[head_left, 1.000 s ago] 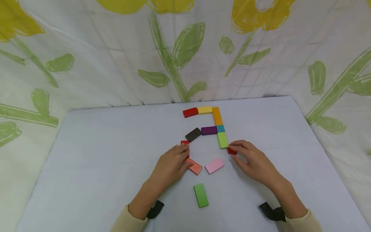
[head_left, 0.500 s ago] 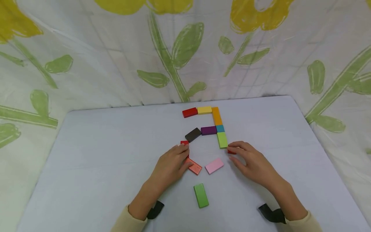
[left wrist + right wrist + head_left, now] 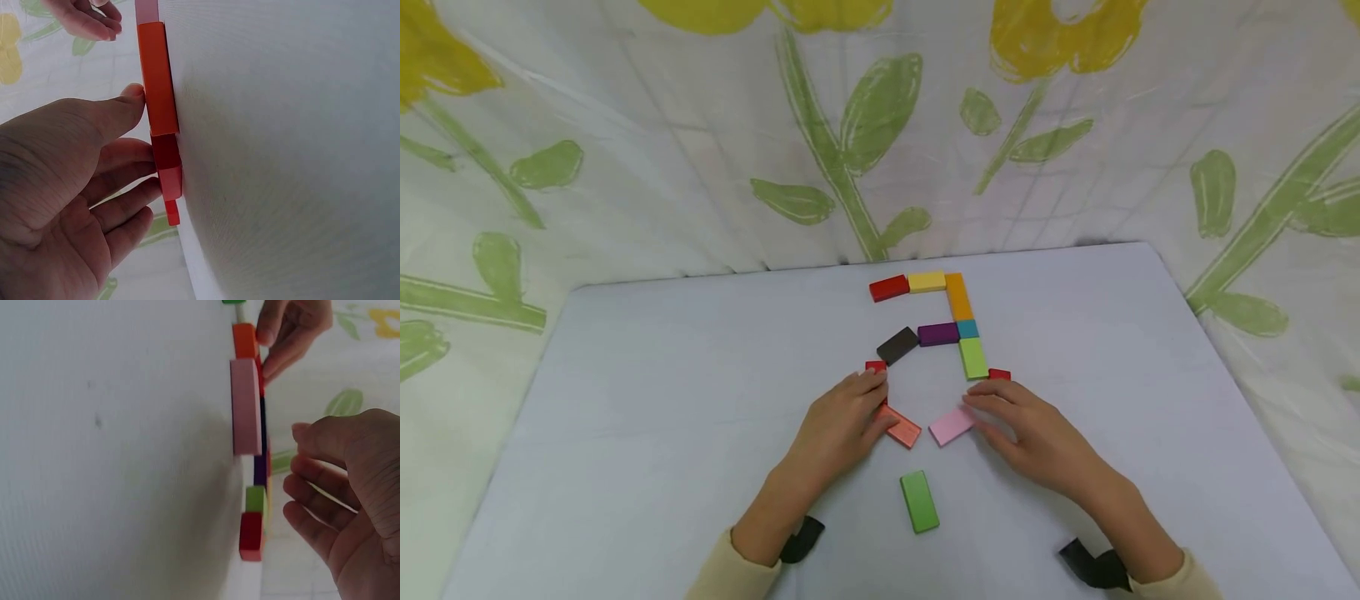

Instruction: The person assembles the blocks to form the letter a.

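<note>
My left hand (image 3: 837, 427) rests at a red block (image 3: 876, 366), its fingers partly covering it. In the left wrist view the thumb touches the orange-red block (image 3: 157, 78), and the fingers lie against the red block (image 3: 169, 165). Over the right end of a pink block (image 3: 950, 427) is my right hand (image 3: 1037, 432), fingers loosely spread. The right wrist view shows a gap between that hand and the pink block (image 3: 245, 406). Behind the right hand, a red block (image 3: 999, 374) sits at the corner of a lime-green block (image 3: 973, 358).
A chain of blocks runs across the white table (image 3: 662, 417): red (image 3: 889, 288), yellow (image 3: 927, 282), orange (image 3: 959, 297), teal (image 3: 967, 329), purple (image 3: 937, 334) and dark grey (image 3: 897, 345). Nearer lies a green block (image 3: 919, 502). A flower-printed curtain (image 3: 700, 142) hangs behind.
My right hand has let go of the red block beside the lime-green one and moved left and nearer, over the pink block. The left hand has stayed in place.
</note>
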A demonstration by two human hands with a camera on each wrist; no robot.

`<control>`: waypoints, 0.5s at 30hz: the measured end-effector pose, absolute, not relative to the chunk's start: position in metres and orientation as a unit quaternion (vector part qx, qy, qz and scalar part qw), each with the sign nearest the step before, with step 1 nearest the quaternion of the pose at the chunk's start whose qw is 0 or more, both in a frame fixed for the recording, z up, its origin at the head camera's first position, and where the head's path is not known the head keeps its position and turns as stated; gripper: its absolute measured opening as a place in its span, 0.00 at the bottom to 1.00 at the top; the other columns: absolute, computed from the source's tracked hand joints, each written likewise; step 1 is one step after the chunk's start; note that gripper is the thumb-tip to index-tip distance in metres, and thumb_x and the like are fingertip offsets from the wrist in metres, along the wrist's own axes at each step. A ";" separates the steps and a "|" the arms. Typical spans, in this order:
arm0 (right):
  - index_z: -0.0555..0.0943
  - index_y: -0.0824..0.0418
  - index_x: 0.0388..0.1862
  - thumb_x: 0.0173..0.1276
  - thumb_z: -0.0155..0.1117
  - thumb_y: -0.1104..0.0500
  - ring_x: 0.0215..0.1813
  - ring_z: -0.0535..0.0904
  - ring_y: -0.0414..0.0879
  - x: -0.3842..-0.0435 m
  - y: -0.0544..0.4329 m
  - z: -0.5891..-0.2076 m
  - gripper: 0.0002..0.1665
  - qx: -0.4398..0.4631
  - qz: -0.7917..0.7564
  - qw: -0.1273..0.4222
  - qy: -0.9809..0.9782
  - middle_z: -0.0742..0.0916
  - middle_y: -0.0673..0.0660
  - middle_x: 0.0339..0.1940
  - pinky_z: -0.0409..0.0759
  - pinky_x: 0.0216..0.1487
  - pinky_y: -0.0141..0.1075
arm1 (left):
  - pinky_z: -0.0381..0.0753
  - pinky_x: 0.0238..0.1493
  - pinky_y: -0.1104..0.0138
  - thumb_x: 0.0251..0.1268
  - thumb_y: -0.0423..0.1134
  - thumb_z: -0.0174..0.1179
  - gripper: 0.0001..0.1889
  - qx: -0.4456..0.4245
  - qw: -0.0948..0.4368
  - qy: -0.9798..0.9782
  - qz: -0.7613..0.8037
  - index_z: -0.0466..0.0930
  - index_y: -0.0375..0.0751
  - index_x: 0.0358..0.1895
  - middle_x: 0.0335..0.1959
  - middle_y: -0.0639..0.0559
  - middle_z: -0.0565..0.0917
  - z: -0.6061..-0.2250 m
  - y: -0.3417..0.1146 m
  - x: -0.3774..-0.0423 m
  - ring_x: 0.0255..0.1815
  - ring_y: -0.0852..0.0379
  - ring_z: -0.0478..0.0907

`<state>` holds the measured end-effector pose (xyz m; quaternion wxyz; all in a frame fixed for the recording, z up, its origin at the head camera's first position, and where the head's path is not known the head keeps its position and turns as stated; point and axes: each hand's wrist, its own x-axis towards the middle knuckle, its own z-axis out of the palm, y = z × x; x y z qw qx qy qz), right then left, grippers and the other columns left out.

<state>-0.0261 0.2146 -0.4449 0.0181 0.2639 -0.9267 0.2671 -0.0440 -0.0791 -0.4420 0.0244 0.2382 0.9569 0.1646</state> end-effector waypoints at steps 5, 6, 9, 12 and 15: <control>0.88 0.51 0.60 0.64 0.80 0.62 0.64 0.85 0.46 -0.024 0.201 -0.450 0.25 0.294 0.255 0.007 -0.921 0.87 0.48 0.61 0.90 0.60 0.44 | 0.76 0.77 0.55 0.68 0.46 0.73 0.27 0.240 0.019 0.956 0.166 0.84 0.37 0.66 0.68 0.45 0.85 -0.441 -0.081 -0.044 0.72 0.49 0.81; 0.88 0.51 0.60 0.64 0.80 0.61 0.65 0.85 0.46 -0.024 0.199 -0.451 0.24 0.300 0.251 0.005 -0.920 0.88 0.48 0.62 0.89 0.61 0.44 | 0.76 0.77 0.55 0.68 0.46 0.73 0.27 0.240 0.018 0.956 0.166 0.84 0.37 0.66 0.68 0.45 0.85 -0.442 -0.081 -0.044 0.72 0.49 0.81; 0.89 0.54 0.59 0.66 0.79 0.61 0.66 0.84 0.48 -0.024 0.194 -0.455 0.22 0.318 0.240 0.007 -0.917 0.89 0.49 0.63 0.87 0.65 0.46 | 0.76 0.78 0.56 0.68 0.47 0.73 0.27 0.240 0.018 0.956 0.167 0.84 0.37 0.66 0.68 0.45 0.85 -0.442 -0.081 -0.045 0.72 0.49 0.81; 0.89 0.56 0.59 0.66 0.78 0.60 0.66 0.85 0.48 -0.023 0.191 -0.458 0.21 0.329 0.233 0.015 -0.915 0.89 0.50 0.62 0.86 0.66 0.46 | 0.75 0.78 0.55 0.69 0.47 0.72 0.26 0.241 0.018 0.954 0.175 0.84 0.36 0.65 0.68 0.45 0.85 -0.442 -0.080 -0.046 0.72 0.49 0.81; 0.89 0.57 0.59 0.66 0.79 0.60 0.65 0.85 0.48 -0.022 0.190 -0.459 0.21 0.330 0.229 0.019 -0.915 0.89 0.50 0.61 0.87 0.66 0.45 | 0.75 0.78 0.55 0.70 0.47 0.72 0.25 0.241 0.017 0.953 0.181 0.85 0.36 0.64 0.68 0.45 0.85 -0.442 -0.080 -0.046 0.71 0.49 0.81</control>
